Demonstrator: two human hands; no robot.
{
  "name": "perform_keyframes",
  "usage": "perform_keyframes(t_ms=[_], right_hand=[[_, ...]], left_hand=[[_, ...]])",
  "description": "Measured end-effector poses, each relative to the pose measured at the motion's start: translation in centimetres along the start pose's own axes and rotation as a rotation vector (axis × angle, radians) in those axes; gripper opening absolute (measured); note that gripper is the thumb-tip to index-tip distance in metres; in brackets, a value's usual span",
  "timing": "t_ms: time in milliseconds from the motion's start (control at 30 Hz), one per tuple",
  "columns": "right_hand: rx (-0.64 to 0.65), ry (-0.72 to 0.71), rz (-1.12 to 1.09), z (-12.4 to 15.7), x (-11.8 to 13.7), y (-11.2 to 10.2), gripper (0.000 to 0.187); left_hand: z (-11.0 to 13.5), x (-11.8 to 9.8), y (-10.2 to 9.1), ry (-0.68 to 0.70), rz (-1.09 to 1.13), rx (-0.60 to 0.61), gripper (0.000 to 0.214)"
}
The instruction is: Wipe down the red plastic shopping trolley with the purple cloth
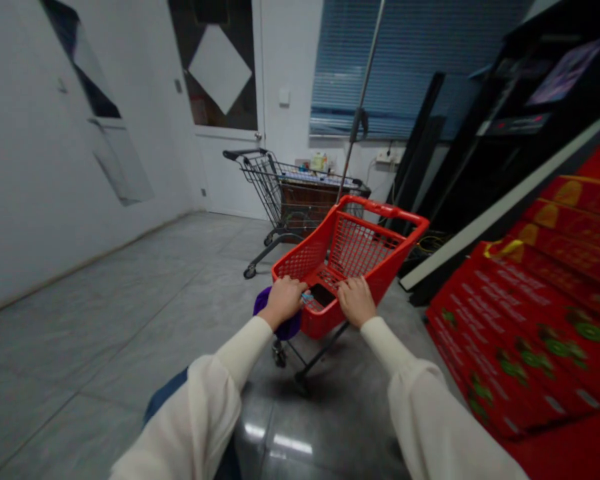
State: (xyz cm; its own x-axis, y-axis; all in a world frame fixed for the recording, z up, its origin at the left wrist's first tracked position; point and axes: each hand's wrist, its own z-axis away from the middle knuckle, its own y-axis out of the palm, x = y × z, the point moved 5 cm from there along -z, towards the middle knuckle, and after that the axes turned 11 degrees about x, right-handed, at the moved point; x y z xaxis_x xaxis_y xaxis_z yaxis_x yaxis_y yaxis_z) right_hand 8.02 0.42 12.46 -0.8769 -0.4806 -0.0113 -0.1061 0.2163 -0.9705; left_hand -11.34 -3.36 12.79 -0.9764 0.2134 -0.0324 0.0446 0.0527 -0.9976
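Observation:
A small red shopping cart (393, 267) stands in front of me on dark wheeled legs. My left hand (286, 300) is closed over the left part of its near rim, and my right hand (356, 299) is closed over the right part of the same rim. Between my hands, a dark flat object (323, 295) lies inside the basket, with something small and light blue beside it that I cannot make out. A purple cloth-like thing (263, 301) hangs at my left hand, partly hidden behind it.
Beyond stands a grey wire shopping cart (260, 175) beside a brown box-like stand (307, 200). Stacked red boxes (520, 333) rise at the right, near a leaning pale board (480, 220). A white door (230, 167) is at the back; grey floor (130, 300) extends left.

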Motion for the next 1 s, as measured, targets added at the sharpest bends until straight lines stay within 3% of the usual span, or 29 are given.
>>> perform_keyframes(t_ms=[100, 267, 500, 600, 700, 767, 900, 1000], right_hand=[[-0.012, -0.009, 0.03, -0.1, -0.6, 0.8, 0.035], [-0.036, 0.009, 0.036, 0.0, 0.7, 1.1, 0.034], [-0.104, 0.062, 0.048, 0.4, 2.3, 0.9, 0.03], [-0.11, 0.046, 0.032, 0.8, 2.6, 0.9, 0.029], [-0.152, 0.039, 0.022, 1.2, 3.5, 0.9, 0.028], [-0.197, 0.068, 0.018, 1.4, 4.4, 1.0, 0.027], [-0.234, 0.15, 0.014, 1.9, 6.0, 1.1, 0.029], [-0.175, 0.122, 0.002, 2.0, 5.9, 0.5, 0.03]], left_hand=[[-0.3, 0.3, 0.2, 0.014, 0.024, -0.015, 0.032], [-0.6, 2.3, -0.3, -0.175, 0.062, -0.034, 0.031], [1.5, -2.1, 0.3, -0.053, 0.048, -0.049, 0.031], [1.0, -0.4, 0.1, -0.059, 0.046, -0.009, 0.03], [0.0, 2.2, -0.4, -0.149, 0.04, 0.029, 0.025], [-0.2, 2.6, -0.7, -0.191, 0.036, 0.042, 0.023], [1.2, 0.7, -0.7, -0.166, 0.023, 0.045, 0.023], [2.1, -0.1, -0.6, -0.113, 0.051, 0.034, 0.022]])
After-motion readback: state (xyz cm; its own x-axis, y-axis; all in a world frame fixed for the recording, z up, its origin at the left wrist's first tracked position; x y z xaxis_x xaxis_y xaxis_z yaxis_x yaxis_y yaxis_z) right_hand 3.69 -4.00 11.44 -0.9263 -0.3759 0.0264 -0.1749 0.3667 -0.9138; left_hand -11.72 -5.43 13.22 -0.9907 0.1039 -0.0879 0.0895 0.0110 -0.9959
